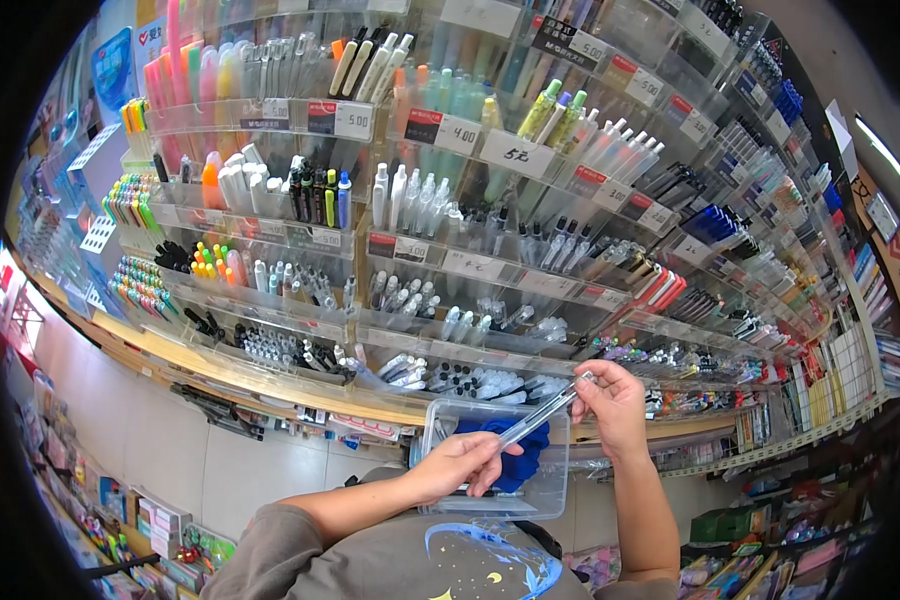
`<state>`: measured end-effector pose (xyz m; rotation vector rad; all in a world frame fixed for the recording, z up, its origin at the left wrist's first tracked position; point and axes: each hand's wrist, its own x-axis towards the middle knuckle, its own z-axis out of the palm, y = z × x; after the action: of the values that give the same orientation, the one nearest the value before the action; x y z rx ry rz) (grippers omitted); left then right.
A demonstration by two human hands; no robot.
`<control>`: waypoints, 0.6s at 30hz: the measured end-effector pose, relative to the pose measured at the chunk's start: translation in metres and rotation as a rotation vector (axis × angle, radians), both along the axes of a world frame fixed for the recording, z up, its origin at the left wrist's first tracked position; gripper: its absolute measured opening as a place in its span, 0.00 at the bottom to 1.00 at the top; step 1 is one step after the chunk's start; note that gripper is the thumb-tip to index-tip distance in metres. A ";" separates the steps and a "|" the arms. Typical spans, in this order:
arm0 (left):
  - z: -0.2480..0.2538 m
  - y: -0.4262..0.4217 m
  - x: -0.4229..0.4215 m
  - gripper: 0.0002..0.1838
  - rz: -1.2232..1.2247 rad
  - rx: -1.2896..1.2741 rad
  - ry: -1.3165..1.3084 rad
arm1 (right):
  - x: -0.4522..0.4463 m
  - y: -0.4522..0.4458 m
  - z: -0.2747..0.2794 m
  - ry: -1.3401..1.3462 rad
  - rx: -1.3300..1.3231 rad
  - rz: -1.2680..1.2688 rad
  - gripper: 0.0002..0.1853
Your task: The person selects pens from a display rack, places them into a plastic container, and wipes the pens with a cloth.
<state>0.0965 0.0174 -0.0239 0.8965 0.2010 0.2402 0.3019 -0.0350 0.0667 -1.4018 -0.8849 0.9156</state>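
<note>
Between my two hands a clear, slim pen [540,412] is held at a slant, its upper end to the right. My left hand [460,464] pinches the lower end. The fingers of my right hand [610,402] close on the upper end. Below the pen is a clear plastic bin [560,480] in front of my body. A dark blue cloth [532,455] lies inside it, and a few thin dark items near its bottom are partly covered by my left hand.
A tiered clear acrylic rack [360,210] full of pens rises in front, with price tags [517,152] along its tiers. Its wooden ledge [300,390] runs just beyond the bin. Boxed goods [160,525] stand low at the left, and more shelved goods [750,525] at the lower right.
</note>
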 end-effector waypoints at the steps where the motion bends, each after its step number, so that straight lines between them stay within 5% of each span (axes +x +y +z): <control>1: 0.000 0.000 0.000 0.21 -0.005 0.020 0.007 | 0.000 0.000 0.000 -0.005 -0.004 -0.006 0.08; 18: -0.001 -0.001 0.001 0.15 -0.011 0.072 0.043 | -0.004 0.001 0.002 -0.031 -0.024 -0.010 0.07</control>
<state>0.0979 0.0162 -0.0247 0.9745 0.2287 0.2196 0.2982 -0.0338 0.0685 -1.4432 -0.8926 0.9019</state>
